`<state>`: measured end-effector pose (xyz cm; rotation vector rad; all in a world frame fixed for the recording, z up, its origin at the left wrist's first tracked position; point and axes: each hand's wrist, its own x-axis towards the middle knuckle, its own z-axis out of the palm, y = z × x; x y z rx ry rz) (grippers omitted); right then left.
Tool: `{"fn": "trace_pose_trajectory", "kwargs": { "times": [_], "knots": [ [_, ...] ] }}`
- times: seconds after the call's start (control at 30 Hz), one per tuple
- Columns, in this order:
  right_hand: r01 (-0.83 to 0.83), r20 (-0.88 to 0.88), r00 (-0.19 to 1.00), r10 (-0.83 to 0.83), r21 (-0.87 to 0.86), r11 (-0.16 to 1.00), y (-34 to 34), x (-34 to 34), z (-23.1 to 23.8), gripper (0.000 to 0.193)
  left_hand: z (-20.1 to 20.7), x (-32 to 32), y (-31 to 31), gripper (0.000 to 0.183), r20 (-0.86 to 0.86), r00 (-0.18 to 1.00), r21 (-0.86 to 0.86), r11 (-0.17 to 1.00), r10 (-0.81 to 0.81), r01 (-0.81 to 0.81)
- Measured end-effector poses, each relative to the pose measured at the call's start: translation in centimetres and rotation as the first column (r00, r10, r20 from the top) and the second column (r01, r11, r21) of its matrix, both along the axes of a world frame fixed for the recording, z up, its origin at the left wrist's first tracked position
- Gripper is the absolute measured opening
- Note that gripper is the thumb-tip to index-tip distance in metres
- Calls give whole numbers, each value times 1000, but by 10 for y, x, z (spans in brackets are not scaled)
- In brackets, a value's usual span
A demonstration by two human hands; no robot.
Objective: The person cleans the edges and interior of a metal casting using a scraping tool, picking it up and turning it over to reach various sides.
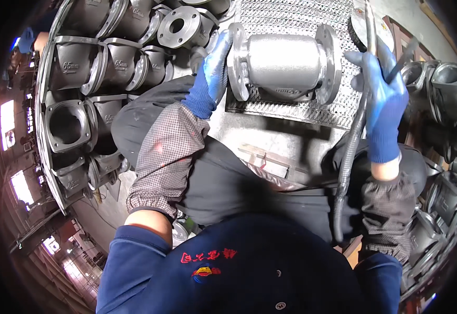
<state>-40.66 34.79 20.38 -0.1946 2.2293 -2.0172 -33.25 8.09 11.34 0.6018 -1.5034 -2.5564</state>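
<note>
Left hand (214,65) in a blue glove, fingers curled around the left flange of a silvery flanged valve body (285,64), steadying it on its side. Right hand (379,86), also blue-gloved, closed around the handle of a powered brush tool (365,23), with a ribbed grey hose (350,152) trailing down from it toward the lap. Valve body resting on a metal mesh counter (291,112), far from the chest and centred between the two hands, its right flange just beside the tool head. Checked fabric sleeve guards (168,157) over both forearms, above dark blue work clothing. To the far left, a packed stack of dark grey cast valve housings (84,68); more grey castings (440,83) crowded at the right edge.

Likely hazards, judged from this layout: valve body rolling on the mesh if the left-hand grip loosens, since it lies on a rounded barrel; brush head skidding off the flange rim toward the left fingers, given how near they sit; hose snagging on the counter edge or the knee and jerking the tool sideways.
</note>
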Motion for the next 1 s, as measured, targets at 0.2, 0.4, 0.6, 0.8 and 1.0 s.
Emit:
{"fn": "trace_pose_trajectory", "kwargs": {
  "times": [0.2, 0.4, 0.6, 0.8, 1.0],
  "knots": [
    [-370, 455, 760, 465, -286, 884, -32, 70, -7, 44, -18, 6, -14, 44, -226, 913, -956, 256, -339, -142],
    [-287, 523, 730, 440, -349, 892, -56, 88, -34, 43, -12, 8, -5, 41, -223, 929, -899, 432, -296, -78],
    [-243, 505, 776, 378, -313, 918, -68, 103, -34, 40, -7, 5, -1, 43, -234, 941, -804, 592, -245, -45],
    [-217, 520, 783, 343, -287, 933, -73, 108, -39, 42, -1, 6, -2, 49, -155, 953, -696, 714, -261, 82],
    [-281, 443, 819, 365, -245, 928, -71, 111, -45, 43, 0, 8, 3, 48, -176, 958, -556, 826, -225, 91]
  ]
}}
